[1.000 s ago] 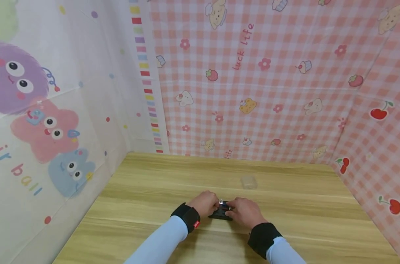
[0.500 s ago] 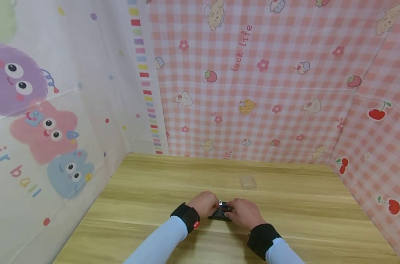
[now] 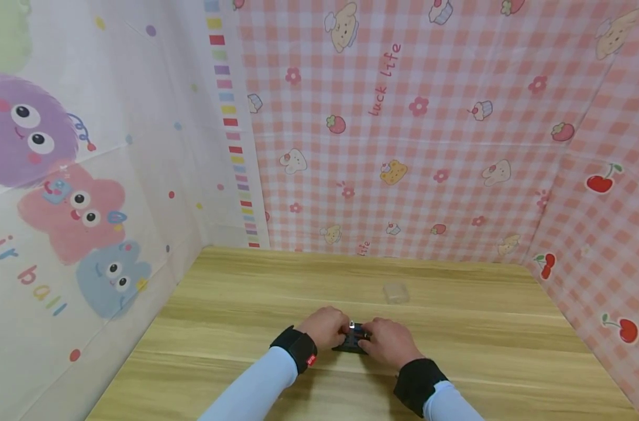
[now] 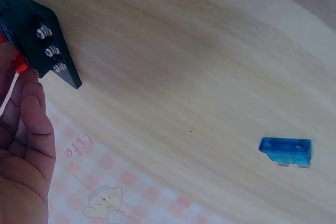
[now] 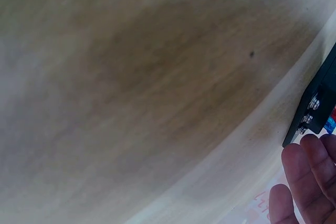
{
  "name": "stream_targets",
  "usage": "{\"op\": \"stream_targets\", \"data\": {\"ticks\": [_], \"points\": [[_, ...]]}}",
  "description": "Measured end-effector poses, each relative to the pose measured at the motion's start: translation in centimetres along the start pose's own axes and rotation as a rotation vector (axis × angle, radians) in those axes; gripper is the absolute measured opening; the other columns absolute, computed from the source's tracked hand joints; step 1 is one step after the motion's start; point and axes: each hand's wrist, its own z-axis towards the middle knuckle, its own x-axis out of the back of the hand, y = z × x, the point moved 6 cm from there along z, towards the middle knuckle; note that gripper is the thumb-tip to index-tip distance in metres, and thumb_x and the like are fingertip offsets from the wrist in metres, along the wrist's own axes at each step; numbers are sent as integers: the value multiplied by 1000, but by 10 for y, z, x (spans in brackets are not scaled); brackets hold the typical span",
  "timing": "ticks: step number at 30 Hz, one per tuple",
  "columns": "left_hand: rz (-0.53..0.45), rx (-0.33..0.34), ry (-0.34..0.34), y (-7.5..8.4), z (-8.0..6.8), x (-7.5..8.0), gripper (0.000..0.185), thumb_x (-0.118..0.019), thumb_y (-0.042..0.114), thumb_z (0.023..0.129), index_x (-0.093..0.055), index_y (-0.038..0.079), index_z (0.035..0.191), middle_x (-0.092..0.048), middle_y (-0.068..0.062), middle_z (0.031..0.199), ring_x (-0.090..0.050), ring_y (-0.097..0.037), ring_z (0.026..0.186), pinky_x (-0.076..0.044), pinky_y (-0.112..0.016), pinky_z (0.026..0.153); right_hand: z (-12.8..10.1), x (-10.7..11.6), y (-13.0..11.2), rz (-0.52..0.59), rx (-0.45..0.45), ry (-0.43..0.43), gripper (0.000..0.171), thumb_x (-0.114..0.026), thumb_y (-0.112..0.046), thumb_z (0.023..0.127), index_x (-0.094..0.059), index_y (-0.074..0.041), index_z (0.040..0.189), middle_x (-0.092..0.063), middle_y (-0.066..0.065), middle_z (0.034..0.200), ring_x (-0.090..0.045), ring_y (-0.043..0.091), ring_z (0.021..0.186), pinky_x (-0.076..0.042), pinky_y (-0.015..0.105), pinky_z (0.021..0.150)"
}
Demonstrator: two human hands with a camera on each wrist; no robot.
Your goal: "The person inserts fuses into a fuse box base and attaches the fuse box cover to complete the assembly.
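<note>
A black plate [image 3: 349, 348] with metal screw posts and a bright metal piece lies on the table between my two hands. My left hand [image 3: 325, 328] is at its left side; in the left wrist view a thumb and finger pinch a small red part [image 4: 21, 62] on the plate [image 4: 35, 14]. From the right, my right hand [image 3: 392, 342] holds the plate, thumb at the near side and forefinger at the far side. In the right wrist view, a small blue part [image 5: 329, 125] shows by the fingertips. The fingers hide much of the plate's middle.
A small clear box-like piece [image 3: 396, 292] lies on the wooden table [image 3: 235, 304] beyond the right hand. In the left wrist view a see-through blue piece [image 4: 287, 150] lies on the table. Printed cloth walls [image 3: 404, 140] stand behind and on both sides.
Both hands stay at the black plate with only slight finger shifts. The right thumb sits slightly closer over the plate's near right side. The head view has tilted a little.
</note>
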Motion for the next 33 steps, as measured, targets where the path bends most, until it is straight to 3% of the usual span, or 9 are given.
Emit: {"op": "stream_targets", "data": {"ticks": [4, 14, 22, 33], "points": [[-31, 44, -11, -6, -3, 2, 10, -72, 17, 89, -70, 17, 79, -54, 14, 68, -47, -4, 61, -37, -19, 58, 0, 0, 0, -10, -2, 7, 32, -77, -27, 85, -74, -6, 109, -63, 1, 82, -55, 16, 69, -48, 39, 65], [36, 179, 29, -27, -14, 19, 22, -69, 37, 93, -76, 16, 94, -58, 7, 83, -52, -9, 71, -46, -26, 65, -1, 2, 6, -18, -73, -25, 42, -75, -40, 86, -73, -9, 114, -67, 2, 93, -58, 16, 77, -50, 40, 72], [30, 281, 21, -47, -23, 29, 24, -69, 38, 93, -75, 15, 94, -61, 3, 84, -54, -13, 73, -48, -32, 68, -2, 6, 11, 16, -121, -30, 48, -75, -45, 85, -72, -11, 119, -66, 1, 94, -60, 18, 82, -50, 42, 74], [0, 371, -26, -74, -37, 34, 20, -75, 32, 88, -72, 13, 91, -69, -3, 96, -61, -19, 84, -51, -39, 77, -4, 5, 16, 24, -161, -43, 52, -75, -49, 84, -71, -12, 120, -65, -1, 95, -60, 18, 83, -50, 42, 76]]}}
